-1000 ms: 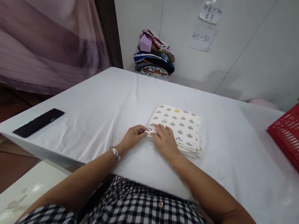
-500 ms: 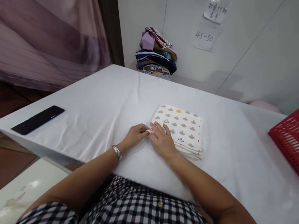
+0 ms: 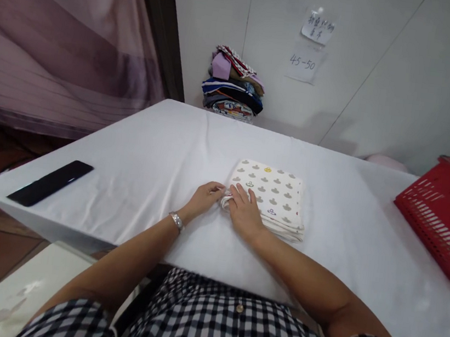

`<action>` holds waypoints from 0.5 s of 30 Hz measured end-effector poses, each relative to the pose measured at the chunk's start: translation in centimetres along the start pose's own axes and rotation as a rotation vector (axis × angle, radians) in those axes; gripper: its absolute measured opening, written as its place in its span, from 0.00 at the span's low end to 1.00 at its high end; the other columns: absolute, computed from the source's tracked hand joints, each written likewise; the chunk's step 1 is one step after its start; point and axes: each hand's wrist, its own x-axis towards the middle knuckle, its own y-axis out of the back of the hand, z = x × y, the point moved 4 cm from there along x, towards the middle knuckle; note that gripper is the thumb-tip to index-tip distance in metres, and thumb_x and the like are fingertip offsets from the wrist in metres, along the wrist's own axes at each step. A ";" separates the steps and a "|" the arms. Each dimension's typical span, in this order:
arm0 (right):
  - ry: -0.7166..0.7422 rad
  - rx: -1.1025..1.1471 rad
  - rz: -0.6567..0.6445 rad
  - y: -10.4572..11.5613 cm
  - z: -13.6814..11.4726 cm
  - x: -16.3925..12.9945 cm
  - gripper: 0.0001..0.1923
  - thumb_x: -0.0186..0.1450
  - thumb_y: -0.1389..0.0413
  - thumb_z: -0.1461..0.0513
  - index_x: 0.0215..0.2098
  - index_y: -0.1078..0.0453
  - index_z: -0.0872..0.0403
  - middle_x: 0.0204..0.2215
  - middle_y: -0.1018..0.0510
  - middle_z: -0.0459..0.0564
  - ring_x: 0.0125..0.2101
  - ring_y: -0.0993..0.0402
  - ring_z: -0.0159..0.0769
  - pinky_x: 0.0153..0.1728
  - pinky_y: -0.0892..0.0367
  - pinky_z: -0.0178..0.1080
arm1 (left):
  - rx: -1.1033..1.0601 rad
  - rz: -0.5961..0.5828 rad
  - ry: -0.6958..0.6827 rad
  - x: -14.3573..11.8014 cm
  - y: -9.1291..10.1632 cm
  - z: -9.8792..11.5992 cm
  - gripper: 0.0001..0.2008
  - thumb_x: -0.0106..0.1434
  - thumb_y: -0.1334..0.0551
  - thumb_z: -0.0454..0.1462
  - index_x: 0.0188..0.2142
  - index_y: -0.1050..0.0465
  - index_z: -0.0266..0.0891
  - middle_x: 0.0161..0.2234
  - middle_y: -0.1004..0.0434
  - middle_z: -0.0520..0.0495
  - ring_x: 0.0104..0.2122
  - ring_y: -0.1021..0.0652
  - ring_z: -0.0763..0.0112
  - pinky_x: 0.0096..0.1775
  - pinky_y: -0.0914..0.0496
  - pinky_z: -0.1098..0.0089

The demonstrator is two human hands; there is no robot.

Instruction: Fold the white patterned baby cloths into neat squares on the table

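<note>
A folded white cloth (image 3: 284, 190) with grey hat-like prints and a few coloured ones lies on the white-covered table in front of me. Its layers show along the near edge. At its near left corner, my left hand (image 3: 203, 198) has thumb and fingers closed together on the cloth's edge. My right hand (image 3: 247, 215) lies flat on the near left part of the cloth, fingers stretched out and a little apart. The corner under the right fingers looks rounded, and part of it is hidden by them.
A black flat object (image 3: 51, 183) lies at the table's left end. The red plastic basket (image 3: 446, 220) stands at the right. Behind the far edge, a stack of folded fabrics (image 3: 236, 84) rests against the wall. Paper signs (image 3: 303, 63) hang above; a pink curtain (image 3: 59, 41) hangs at left.
My left fingers have shifted slightly up and left along the corner, and the cloth's edge there now looks lower and rounder. My right hand stays pressed on the cloth. The view has shifted slightly.
</note>
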 end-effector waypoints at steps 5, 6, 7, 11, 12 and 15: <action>0.098 0.021 -0.005 0.3 -0.1 0.9 0.13 0.66 0.55 0.69 0.38 0.28 0.60 0.58 0.36 0.60 0.61 0.50 0.48 0.54 0.44 0.52 | 0.068 -0.091 -0.081 3.2 -1.2 0.4 0.19 0.54 0.42 0.34 0.46 0.27 0.40 0.43 0.22 0.46 0.41 0.23 0.66 0.44 0.30 0.67; 0.109 0.034 0.008 0.4 -0.1 1.0 0.13 0.66 0.55 0.69 0.38 0.28 0.60 0.58 0.36 0.60 0.62 0.51 0.48 0.55 0.46 0.53 | 0.078 -0.114 -0.106 3.6 -1.5 0.3 0.20 0.53 0.41 0.34 0.47 0.27 0.40 0.44 0.23 0.46 0.41 0.23 0.65 0.45 0.30 0.66; 0.119 0.049 0.022 0.4 -0.2 1.1 0.13 0.66 0.55 0.69 0.37 0.28 0.59 0.58 0.36 0.59 0.62 0.51 0.47 0.56 0.47 0.53 | 0.088 -0.131 -0.128 3.9 -1.7 0.2 0.21 0.52 0.41 0.33 0.47 0.28 0.40 0.44 0.23 0.45 0.42 0.23 0.65 0.46 0.30 0.66; 0.144 0.094 0.062 0.3 -0.4 1.0 0.11 0.65 0.52 0.69 0.36 0.27 0.60 0.57 0.35 0.60 0.62 0.50 0.48 0.57 0.48 0.53 | 0.112 -0.136 -0.168 4.3 -1.9 -0.4 0.21 0.53 0.40 0.35 0.48 0.28 0.40 0.44 0.23 0.45 0.41 0.23 0.64 0.46 0.30 0.64; 0.149 0.099 0.070 0.1 -0.5 0.9 0.11 0.65 0.52 0.69 0.36 0.27 0.60 0.57 0.35 0.60 0.62 0.50 0.48 0.57 0.48 0.53 | 0.111 -0.127 -0.171 4.3 -1.9 -0.6 0.20 0.54 0.40 0.37 0.48 0.28 0.40 0.44 0.23 0.45 0.41 0.23 0.64 0.46 0.30 0.64; 0.153 0.104 0.093 -0.2 -0.6 0.7 0.10 0.65 0.51 0.69 0.35 0.28 0.60 0.58 0.36 0.60 0.62 0.50 0.48 0.57 0.48 0.54 | 0.124 -0.088 -0.190 4.5 -1.9 -1.0 0.18 0.56 0.40 0.42 0.46 0.26 0.41 0.42 0.22 0.45 0.41 0.23 0.63 0.45 0.29 0.63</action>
